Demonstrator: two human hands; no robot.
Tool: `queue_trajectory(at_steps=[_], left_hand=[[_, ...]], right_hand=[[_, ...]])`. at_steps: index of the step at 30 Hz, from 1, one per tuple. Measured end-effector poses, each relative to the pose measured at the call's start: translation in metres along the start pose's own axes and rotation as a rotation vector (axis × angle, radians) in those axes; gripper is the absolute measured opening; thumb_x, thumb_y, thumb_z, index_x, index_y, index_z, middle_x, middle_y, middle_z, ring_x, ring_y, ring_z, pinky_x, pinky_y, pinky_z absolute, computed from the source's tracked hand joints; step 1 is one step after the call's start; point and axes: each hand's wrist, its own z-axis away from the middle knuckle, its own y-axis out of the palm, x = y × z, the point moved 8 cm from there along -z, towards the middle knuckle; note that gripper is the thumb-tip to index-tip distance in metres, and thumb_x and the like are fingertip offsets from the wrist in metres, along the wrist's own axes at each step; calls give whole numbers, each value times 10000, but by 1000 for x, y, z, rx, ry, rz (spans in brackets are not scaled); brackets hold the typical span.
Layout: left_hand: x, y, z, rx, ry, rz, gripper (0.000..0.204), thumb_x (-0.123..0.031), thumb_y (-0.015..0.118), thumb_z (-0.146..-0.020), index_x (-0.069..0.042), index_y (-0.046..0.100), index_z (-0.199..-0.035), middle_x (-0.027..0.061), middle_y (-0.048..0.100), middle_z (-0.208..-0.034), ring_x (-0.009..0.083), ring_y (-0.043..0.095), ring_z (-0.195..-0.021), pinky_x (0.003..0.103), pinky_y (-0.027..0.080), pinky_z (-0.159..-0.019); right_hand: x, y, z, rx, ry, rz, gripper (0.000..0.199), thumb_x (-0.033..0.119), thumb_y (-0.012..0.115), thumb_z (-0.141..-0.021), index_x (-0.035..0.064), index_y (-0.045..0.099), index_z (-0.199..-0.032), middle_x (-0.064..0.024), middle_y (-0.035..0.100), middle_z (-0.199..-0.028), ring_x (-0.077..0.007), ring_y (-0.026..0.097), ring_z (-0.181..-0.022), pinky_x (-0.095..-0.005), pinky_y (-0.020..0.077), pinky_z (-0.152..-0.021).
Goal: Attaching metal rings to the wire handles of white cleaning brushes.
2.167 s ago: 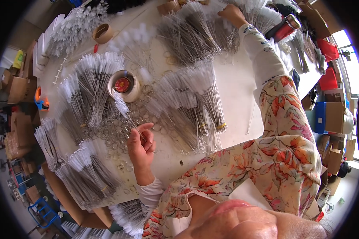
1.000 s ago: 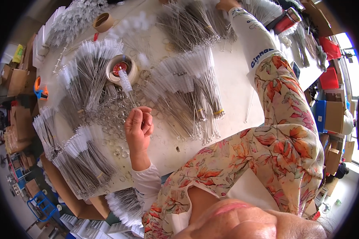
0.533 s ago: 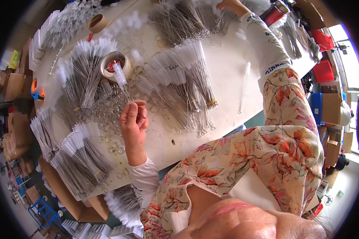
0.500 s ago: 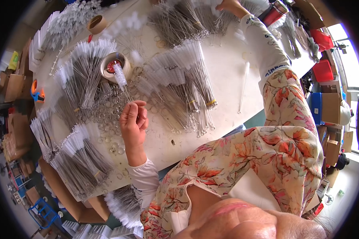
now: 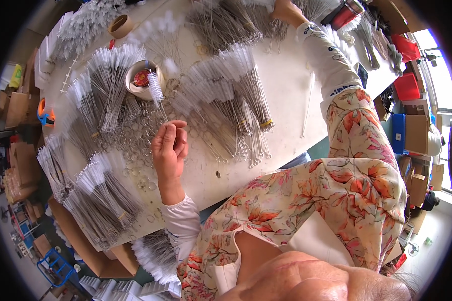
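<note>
- My left hand [image 5: 169,150] pinches one thin twisted-wire brush with a white bristle tip [image 5: 157,90] between thumb and fingertips; the stem runs up from my fingers and the fuzzy head tilts over a round roll of beige tape [image 5: 138,79] with a red core.
- My right hand [image 5: 286,10] reaches far across to the top edge, resting on a dense heap of grey wire stems [image 5: 226,22]; I cannot tell whether it is clenched or loose.
- Just left of my left hand I see a scatter of small shiny metal rings [image 5: 135,135], lying flat and tangled on the pale, smooth tabletop [image 5: 286,95].
- Beside my left hand on the right lies a fanned bundle of wire brushes with soft white ends [image 5: 226,95], some bound with a yellow band.
- Further bundles of the same brushes [image 5: 103,193] lie near the table's lower left edge, bristly tips pointing up-left.
- A lone thin white stick [image 5: 308,103] lies well apart on the bare surface at right.
- My sleeves are white; the floral fabric [image 5: 356,175] is orange on cream.
</note>
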Motion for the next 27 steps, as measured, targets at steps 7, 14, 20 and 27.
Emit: queue_trajectory(at_steps=[7,14,20,27], left_hand=[[-4,7,-5,6,10,1,260,-232,479,-950,-7,610,-946,-5,512,-643,9,262,-444,178,183,-374],[1,1,-6,20,9,9,266,-234,483,-949,-3,615,-963,-6,526,-660,8,270,-443,180,185,-374],[-4,9,-2,61,28,39,285,-254,514,-929,8,624,-951,2,538,-687,29,336,-482,181,254,-415],[-26,10,2,97,215,37,337,-242,488,-934,65,590,-1028,12,479,-736,59,366,-565,200,263,-460]], right_hand=[[-22,9,5,130,208,-277,413,305,703,-622,72,642,-958,-156,645,-991,-323,634,-892,-425,514,-715],[-43,-28,30,-139,458,-523,335,351,685,-650,49,680,-795,-161,665,-799,-295,654,-771,-411,515,-657],[-53,-98,46,-503,477,-829,227,265,563,-772,52,635,-801,-112,617,-731,-256,602,-667,-390,483,-591],[-25,-152,123,-480,39,-2149,101,161,477,-890,86,535,-924,-45,546,-901,-145,553,-788,-327,489,-654]])
